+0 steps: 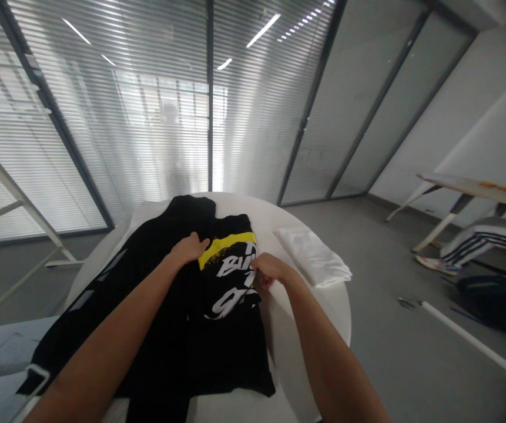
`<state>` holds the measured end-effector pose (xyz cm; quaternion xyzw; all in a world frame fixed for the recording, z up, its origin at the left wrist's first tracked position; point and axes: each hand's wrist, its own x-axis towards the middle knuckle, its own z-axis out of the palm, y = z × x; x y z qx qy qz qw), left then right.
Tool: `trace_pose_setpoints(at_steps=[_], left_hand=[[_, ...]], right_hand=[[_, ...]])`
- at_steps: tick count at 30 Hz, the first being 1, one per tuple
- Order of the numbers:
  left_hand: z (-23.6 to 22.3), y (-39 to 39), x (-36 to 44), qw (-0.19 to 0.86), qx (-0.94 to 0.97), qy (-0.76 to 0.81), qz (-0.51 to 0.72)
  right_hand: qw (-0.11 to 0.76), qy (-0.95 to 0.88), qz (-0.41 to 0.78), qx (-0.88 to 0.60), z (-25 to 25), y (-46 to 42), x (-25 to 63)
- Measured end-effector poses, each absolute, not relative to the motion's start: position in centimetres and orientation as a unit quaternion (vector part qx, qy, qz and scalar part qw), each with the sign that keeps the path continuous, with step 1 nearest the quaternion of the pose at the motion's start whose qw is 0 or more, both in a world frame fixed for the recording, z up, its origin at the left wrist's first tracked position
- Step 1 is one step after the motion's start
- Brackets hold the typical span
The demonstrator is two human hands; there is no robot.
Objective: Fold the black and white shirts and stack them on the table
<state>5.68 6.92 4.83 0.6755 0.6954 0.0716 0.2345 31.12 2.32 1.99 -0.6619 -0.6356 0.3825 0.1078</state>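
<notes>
- Black cloth (168,329): part cut off at bottom centre.
- Striped trousers (499,235): cut off at right edge.
- Dark object (495,302), lower right: too blurred.

Matt cloth garment (195,329), smooth tabletop (268,220)

black garment (230,294) | white lettering (226,267): "BU…" | rest not legible

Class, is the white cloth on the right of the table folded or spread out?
Folded: the white cloth lies as a compact oblong on the round table.
</notes>
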Motion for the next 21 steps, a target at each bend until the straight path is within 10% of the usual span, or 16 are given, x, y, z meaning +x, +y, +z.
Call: trace_pose_setpoints(at_steps=[8,21], left_hand=[[1.7,6.1,4.9,0.106,0.738,0.663,0.066],[1.9,4.5,4.6,0.136,0.756,0.633,0.097]], right_hand=[[0.126,-0.674,0.150,-0.712,1.0,3.5,29.9],[0.159,-0.649,0.111,-0.736,0.7,2.4,28.3]])
